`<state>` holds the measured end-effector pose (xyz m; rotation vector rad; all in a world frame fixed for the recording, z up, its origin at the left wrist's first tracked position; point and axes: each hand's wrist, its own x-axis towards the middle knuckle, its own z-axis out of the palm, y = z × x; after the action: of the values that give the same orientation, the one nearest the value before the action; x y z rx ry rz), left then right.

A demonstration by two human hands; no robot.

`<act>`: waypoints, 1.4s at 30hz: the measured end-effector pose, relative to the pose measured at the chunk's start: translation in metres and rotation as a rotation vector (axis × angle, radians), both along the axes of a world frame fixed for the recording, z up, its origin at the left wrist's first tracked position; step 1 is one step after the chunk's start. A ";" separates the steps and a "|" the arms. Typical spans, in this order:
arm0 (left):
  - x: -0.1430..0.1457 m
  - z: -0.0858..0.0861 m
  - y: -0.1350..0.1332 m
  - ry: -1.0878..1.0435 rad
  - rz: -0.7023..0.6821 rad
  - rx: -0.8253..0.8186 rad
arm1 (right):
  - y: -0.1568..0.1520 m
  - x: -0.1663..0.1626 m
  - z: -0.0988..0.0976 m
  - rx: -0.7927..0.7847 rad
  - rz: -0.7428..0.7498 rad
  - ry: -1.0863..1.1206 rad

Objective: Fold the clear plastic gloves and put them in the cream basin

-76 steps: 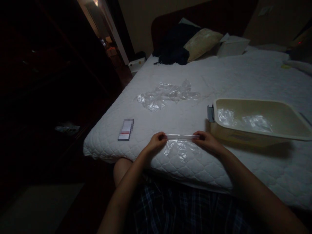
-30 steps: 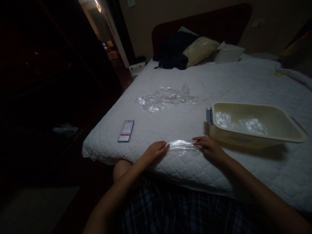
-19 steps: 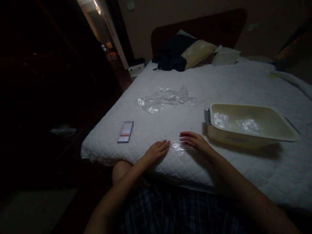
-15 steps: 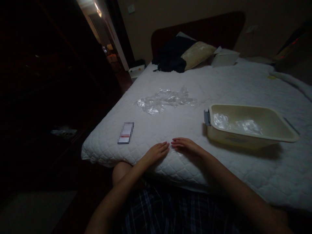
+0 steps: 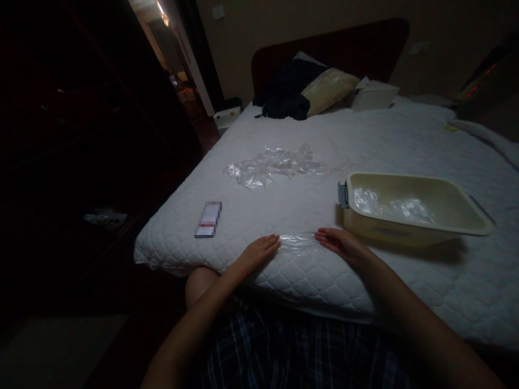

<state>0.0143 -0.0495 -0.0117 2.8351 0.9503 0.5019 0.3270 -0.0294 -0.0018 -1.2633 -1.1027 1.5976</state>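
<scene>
Below centre of frame | apparently smoothing clear plastic film point(image 5: 298, 242) with left hand point(image 5: 261, 253) and right hand point(image 5: 344, 244) | resting both unclenched, grasping nothing | probably calling next for folding

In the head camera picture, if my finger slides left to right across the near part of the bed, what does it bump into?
Blurry phone-shaped rectangle → left hand → clear plastic → right hand → cream bin.
</scene>
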 end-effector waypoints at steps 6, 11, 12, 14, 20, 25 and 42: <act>0.006 -0.003 -0.003 -0.417 0.265 -0.228 | -0.009 -0.009 0.006 0.069 -0.031 0.033; 0.017 0.016 -0.001 -0.573 0.479 -0.250 | -0.010 -0.009 0.013 0.053 -0.154 -0.014; 0.019 0.020 0.000 -0.556 0.505 -0.239 | -0.009 -0.007 0.013 0.061 -0.167 -0.066; 0.022 0.026 0.002 -0.477 0.521 -0.208 | -0.006 -0.005 0.013 0.082 -0.160 -0.191; 0.036 0.035 0.008 -0.179 0.528 -0.239 | -0.009 -0.012 0.021 0.109 0.050 -0.534; 0.042 0.042 -0.001 -0.058 0.569 -0.325 | 0.001 -0.025 0.020 0.284 0.108 -0.676; 0.020 0.030 -0.019 0.012 0.170 0.004 | 0.012 -0.055 0.025 0.930 0.055 -0.715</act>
<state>0.0339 -0.0684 0.0185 2.7775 1.2007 0.5049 0.2717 -0.0174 0.0228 -1.1229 -2.0043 0.4485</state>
